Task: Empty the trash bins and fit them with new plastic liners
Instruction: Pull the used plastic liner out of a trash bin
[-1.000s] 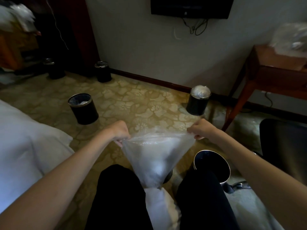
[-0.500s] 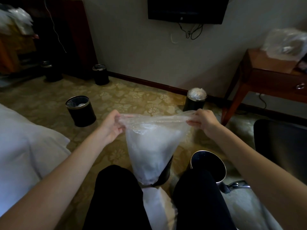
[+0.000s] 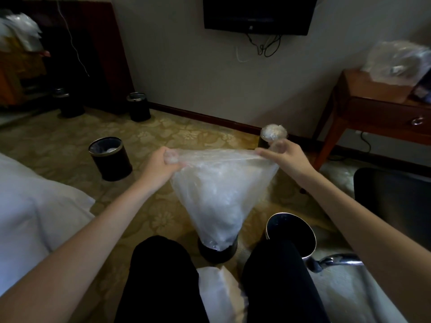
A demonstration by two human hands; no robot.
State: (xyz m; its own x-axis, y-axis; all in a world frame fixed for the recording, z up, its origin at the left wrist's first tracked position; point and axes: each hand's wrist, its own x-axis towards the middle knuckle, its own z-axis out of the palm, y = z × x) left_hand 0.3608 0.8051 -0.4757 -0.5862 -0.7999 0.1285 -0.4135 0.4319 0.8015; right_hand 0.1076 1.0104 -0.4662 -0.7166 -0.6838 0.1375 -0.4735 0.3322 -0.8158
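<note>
clear plastic liner (image 3: 217,192) hangs stretched between gripping left hand (image 3: 161,167) and right hand (image 3: 282,157).

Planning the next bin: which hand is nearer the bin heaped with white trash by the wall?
Right. The right hand is in front of the heaped bin; the left hand grips the plastic bag farther left.

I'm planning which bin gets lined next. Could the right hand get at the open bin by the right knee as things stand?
Probably, but not freely: the right hand pinches the top edge of the clear bag opposite the left hand. The open bin stands below that forearm with nothing between.
</note>
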